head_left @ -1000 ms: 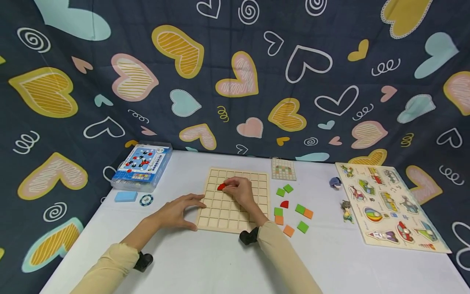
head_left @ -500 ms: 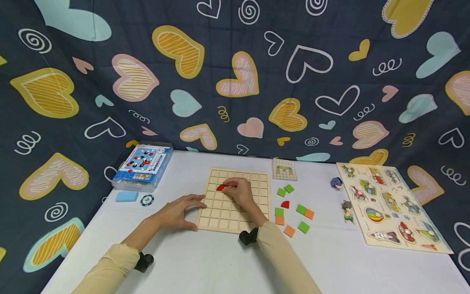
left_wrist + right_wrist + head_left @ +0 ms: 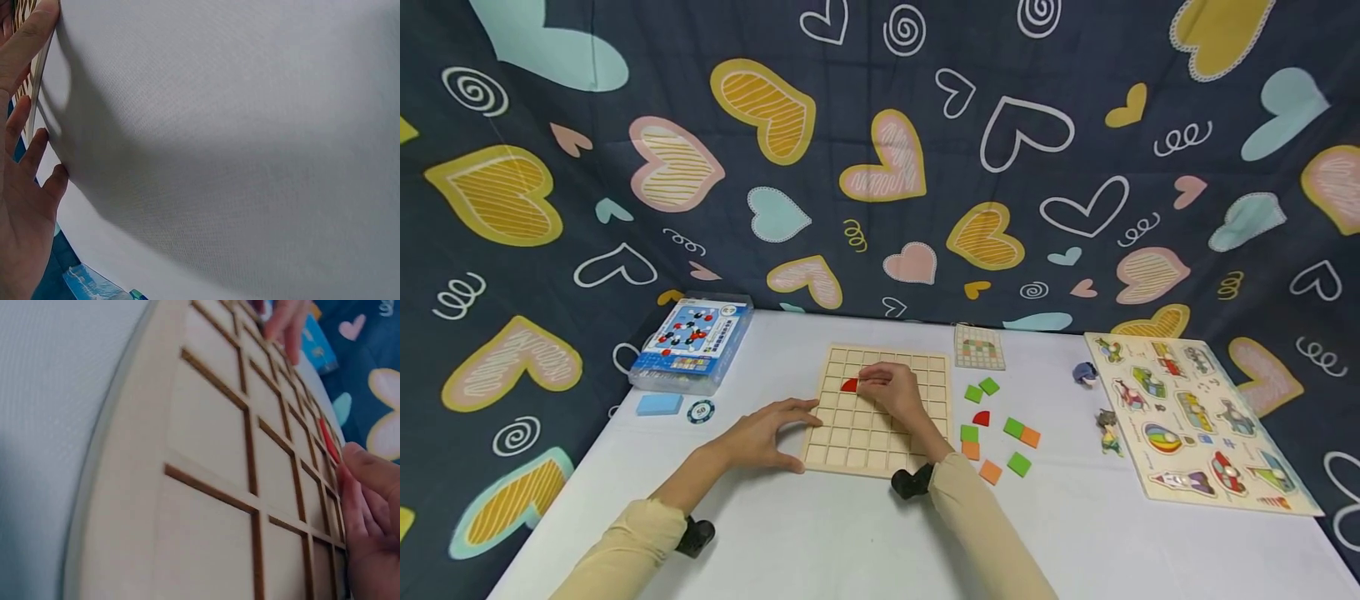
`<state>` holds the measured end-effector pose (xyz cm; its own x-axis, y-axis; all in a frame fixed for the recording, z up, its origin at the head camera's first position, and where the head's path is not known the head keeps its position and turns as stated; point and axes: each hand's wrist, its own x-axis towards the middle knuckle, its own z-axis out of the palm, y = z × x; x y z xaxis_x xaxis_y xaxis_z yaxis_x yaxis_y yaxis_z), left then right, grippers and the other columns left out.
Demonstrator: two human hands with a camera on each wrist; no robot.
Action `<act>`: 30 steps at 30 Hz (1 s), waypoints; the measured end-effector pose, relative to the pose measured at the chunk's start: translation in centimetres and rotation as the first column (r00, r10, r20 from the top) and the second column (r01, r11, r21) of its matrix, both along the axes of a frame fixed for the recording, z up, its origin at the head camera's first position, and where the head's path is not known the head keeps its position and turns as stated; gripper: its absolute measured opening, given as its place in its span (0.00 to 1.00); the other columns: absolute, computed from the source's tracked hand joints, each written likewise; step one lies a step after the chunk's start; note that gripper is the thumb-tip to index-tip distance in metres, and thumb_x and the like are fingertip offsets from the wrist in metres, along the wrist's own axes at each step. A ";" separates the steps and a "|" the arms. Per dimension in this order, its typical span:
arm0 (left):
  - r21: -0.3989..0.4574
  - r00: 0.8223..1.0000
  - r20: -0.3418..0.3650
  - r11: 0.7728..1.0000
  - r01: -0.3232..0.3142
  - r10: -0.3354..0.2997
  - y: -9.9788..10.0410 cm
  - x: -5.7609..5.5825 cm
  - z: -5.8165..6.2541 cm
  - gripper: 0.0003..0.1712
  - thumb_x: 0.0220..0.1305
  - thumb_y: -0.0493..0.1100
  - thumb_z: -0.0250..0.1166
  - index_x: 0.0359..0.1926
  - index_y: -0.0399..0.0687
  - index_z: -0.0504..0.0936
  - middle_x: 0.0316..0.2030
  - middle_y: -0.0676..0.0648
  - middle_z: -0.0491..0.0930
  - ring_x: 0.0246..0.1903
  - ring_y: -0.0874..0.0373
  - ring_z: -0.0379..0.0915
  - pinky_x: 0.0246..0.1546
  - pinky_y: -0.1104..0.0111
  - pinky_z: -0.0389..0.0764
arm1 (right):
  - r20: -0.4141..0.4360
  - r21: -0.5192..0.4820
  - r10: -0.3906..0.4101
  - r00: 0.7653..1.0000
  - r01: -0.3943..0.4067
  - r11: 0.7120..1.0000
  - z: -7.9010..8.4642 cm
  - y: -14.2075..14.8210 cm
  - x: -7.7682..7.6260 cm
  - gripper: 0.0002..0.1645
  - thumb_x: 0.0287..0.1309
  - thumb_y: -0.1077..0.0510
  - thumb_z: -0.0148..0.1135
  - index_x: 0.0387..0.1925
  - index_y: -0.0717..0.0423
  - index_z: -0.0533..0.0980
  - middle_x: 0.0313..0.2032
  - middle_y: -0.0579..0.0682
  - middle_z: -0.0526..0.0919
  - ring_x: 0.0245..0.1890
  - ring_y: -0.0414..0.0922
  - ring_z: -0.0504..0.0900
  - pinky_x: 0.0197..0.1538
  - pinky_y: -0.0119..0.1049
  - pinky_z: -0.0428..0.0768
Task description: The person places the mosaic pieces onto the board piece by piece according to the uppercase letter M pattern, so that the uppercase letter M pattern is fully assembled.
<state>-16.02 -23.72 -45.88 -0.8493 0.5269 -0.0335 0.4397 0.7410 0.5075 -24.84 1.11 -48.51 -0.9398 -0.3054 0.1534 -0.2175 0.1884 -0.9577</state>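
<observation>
- One red piece lies at the fingertips of our right hand; we cannot tell whether they pinch it.
- Our left hand, fingers wide, touches the board.

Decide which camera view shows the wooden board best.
The head view: it shows the wooden board nearly whole, though the right hand hides some squares. The right wrist view shows only a close, slanted part of its grid; the left wrist view, just a narrow strip.
</observation>
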 end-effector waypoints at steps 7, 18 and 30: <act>-0.001 1.000 0.000 1.000 -0.011 0.011 0.0 0.1 0.0 0.39 0.42 0.59 0.77 0.57 0.54 0.78 0.67 0.45 0.65 0.66 0.42 0.59 0.58 0.43 0.68 | 0.033 -0.111 0.070 0.997 -0.066 0.992 0.7 2.5 -0.2 0.16 0.55 0.71 0.64 0.46 0.74 0.77 0.44 0.70 0.81 0.46 0.62 0.81 0.48 0.40 0.81; -0.002 1.000 0.001 1.000 -0.005 0.005 0.2 0.1 -0.1 0.39 0.41 0.59 0.77 0.57 0.55 0.78 0.67 0.45 0.64 0.66 0.42 0.58 0.57 0.42 0.68 | 0.044 -0.101 0.042 0.998 -0.037 0.994 3.3 9.3 0.3 0.19 0.59 0.70 0.61 0.52 0.74 0.74 0.51 0.73 0.76 0.51 0.63 0.77 0.53 0.46 0.79; 0.007 1.000 0.016 1.000 -0.016 0.016 0.2 0.0 0.0 0.39 0.41 0.59 0.77 0.57 0.55 0.78 0.68 0.45 0.64 0.67 0.41 0.57 0.57 0.40 0.67 | 0.085 0.097 -0.106 0.991 0.098 0.990 2.1 18.0 -0.9 0.19 0.59 0.65 0.63 0.53 0.64 0.77 0.52 0.64 0.79 0.49 0.51 0.80 0.45 0.25 0.79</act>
<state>-16.07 -23.53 -45.90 -0.8568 0.5138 -0.0434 0.4201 0.7443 0.5193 -25.76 19.09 -46.41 -0.9755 -0.2160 0.0426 -0.1065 0.2936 -0.9500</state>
